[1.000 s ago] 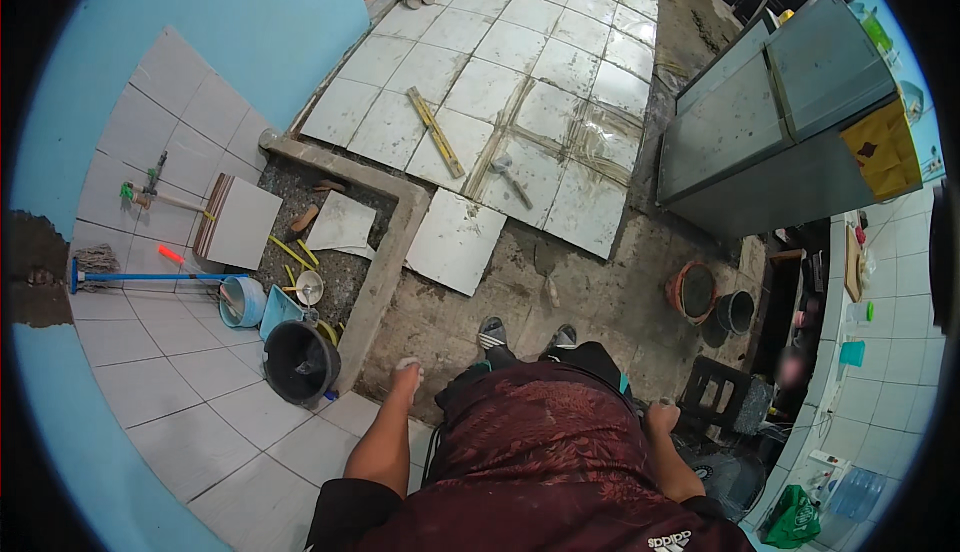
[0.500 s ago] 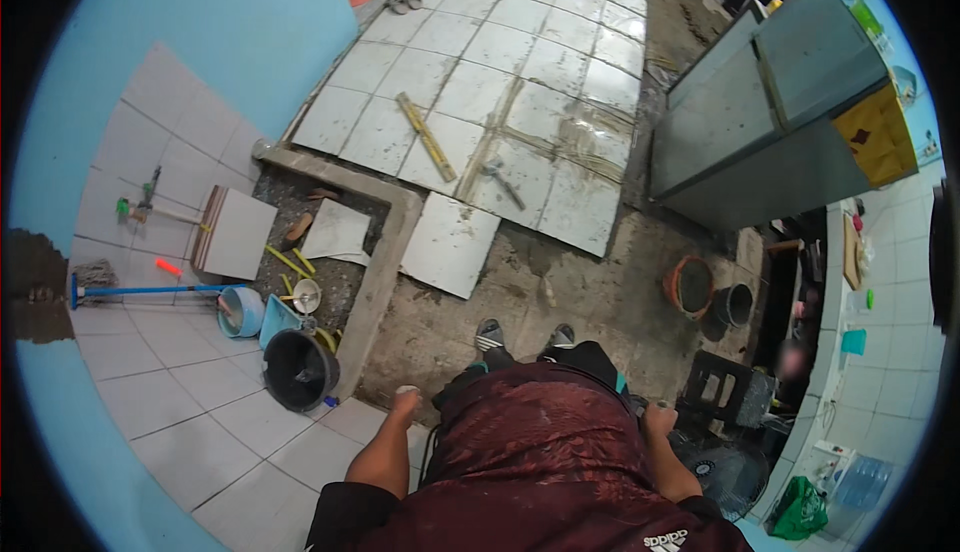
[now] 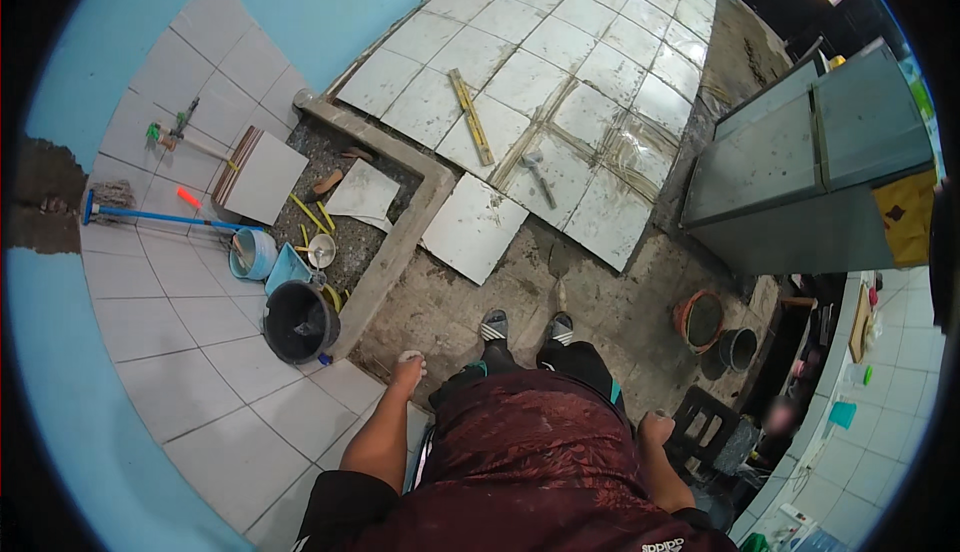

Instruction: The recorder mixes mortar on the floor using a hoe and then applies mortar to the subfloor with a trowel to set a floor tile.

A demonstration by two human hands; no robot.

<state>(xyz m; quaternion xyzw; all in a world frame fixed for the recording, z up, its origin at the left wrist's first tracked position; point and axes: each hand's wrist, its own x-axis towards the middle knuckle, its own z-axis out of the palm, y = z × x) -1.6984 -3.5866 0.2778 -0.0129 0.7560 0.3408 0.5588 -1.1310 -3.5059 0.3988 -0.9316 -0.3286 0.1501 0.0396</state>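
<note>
My left hand (image 3: 408, 373) hangs at my left side above the floor, its fingers curled and pale with dust. Nothing shows inside it. On the other side my right hand (image 3: 656, 428) hangs low with curled fingers, also without a visible object, near a black plastic stool (image 3: 706, 422). Neither hand touches anything around it. Ahead of my sandaled feet lies a trowel (image 3: 560, 294) on the rough floor. A loose white tile (image 3: 474, 228) lies beyond my left foot. On the laid tiles rest a yellow spirit level (image 3: 470, 118) and a hammer (image 3: 539, 181).
A concrete curb (image 3: 400, 237) runs along the left, with a black bucket (image 3: 300, 322), a light-blue pail (image 3: 254, 254) and stacked tiles (image 3: 262, 177) beside it. At right stand an orange-rimmed bucket (image 3: 699, 320), a dark pail (image 3: 738, 349) and a grey refrigerator (image 3: 760, 167).
My view has swung a little, so the laid tiles and refrigerator sit farther right in it. Both arms still hang at my sides with the fingers curled.
</note>
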